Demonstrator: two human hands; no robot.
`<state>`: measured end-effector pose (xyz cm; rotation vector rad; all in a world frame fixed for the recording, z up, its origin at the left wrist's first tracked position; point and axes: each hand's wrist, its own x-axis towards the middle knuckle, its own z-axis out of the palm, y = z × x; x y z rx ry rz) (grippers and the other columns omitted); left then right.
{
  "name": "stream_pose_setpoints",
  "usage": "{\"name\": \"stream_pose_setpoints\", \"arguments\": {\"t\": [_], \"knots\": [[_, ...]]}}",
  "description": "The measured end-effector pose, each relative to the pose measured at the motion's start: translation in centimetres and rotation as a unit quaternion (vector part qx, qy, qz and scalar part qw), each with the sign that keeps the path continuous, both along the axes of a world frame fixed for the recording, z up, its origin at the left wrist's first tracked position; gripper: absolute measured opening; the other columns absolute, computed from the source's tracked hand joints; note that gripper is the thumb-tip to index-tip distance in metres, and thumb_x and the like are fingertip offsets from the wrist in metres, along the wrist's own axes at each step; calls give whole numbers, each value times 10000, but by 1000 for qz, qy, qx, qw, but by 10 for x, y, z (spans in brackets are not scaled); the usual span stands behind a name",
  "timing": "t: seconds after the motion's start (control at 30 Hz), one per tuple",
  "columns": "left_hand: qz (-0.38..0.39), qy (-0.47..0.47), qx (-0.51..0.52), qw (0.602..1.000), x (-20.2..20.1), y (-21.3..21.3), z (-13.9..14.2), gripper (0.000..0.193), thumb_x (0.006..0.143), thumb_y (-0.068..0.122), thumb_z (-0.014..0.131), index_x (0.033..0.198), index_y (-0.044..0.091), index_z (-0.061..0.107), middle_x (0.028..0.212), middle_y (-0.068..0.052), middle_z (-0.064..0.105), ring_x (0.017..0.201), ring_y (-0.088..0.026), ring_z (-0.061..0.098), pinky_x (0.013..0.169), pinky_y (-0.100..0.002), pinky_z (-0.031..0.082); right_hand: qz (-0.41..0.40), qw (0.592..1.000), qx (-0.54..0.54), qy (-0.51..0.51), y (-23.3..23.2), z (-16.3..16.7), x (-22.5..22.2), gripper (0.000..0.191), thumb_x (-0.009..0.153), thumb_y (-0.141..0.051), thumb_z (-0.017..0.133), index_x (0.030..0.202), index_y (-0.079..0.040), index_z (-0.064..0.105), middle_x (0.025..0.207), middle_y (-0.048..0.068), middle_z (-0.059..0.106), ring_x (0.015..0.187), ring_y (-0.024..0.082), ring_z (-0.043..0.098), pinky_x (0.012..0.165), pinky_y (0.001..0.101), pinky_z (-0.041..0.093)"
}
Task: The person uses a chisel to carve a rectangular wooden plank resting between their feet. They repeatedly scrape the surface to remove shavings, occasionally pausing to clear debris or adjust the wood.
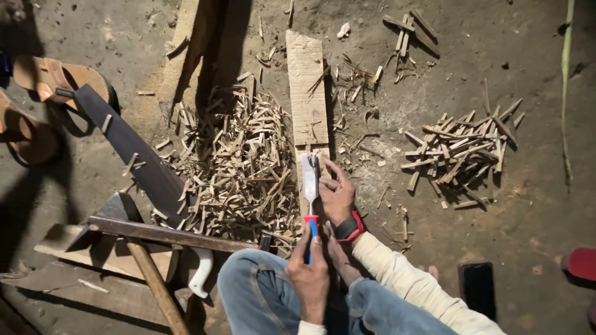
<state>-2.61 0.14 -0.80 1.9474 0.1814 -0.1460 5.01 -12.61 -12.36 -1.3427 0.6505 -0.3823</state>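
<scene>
Seen from above, the left hand (308,273) grips a chisel (310,186) by its handle while the right hand's (337,197) fingers pinch a small stick on the plank (307,93), split sticks (462,152) already heaped right, shavings (242,167) left.

A handsaw (133,152) lies beside sandals (43,77) and a hammer (146,239).

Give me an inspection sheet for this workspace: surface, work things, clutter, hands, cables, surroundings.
Surface: bare dirt floor.
Work things: flat metal chisel with red-and-blue handle upright on a pale wooden plank.
Clutter: large heap of wood shavings; smaller pile of split wooden sticks.
Hands: left hand grips the chisel handle; right hand steadies the blade.
Cables: nothing seen.
Surroundings: dark-bladed handsaw with white handle, brown sandals, black phone.
</scene>
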Motion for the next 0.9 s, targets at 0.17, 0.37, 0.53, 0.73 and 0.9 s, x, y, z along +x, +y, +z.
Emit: {"name": "stream_pose_setpoints", "arguments": {"t": [0.17,0.37,0.53,0.73,0.9], "knots": [[-18,-42,4,999,-11,5,-1,341,924,89,660,1241,-31,702,1169,-217,763,1051,-253,762,888,-343,569,-32,998,-43,-29,3,-5,0,597,870,123,658,1434,-22,524,1400,81,630,970,173,730,847,269,606],[-2,-7,-1,1000,-28,19,22,353,894,114,691,1221,-11,733,1103,-185,809,1013,-226,796,902,-332,579,-15,999,5,-28,4,-16,-5,627,847,103,649,1440,-44,504,1422,57,613,998,131,734,847,246,600],[11,7,-15,1000,20,-15,-10,332,943,119,669,1241,-21,716,1126,-179,792,998,-202,772,878,-310,566,-40,998,-47,4,2,-26,-4,617,837,128,640,1426,-29,542,1337,89,664,932,152,716,820,260,601],[51,54,-86,993,10,10,14,388,946,87,643,1327,33,696,935,-107,793,693,-132,648,608,-276,512,-28,998,39,-39,3,-7,6,559,857,72,693,1383,-31,534,1337,89,658,955,177,742,809,292,623],[157,75,-176,969,-5,37,22,425,944,54,627,1367,60,664,791,-64,685,482,-83,511,415,-246,416,35,994,79,72,-7,35,-4,518,898,-76,685,1397,-98,548,1023,125,776,843,188,765,685,289,622]]}}
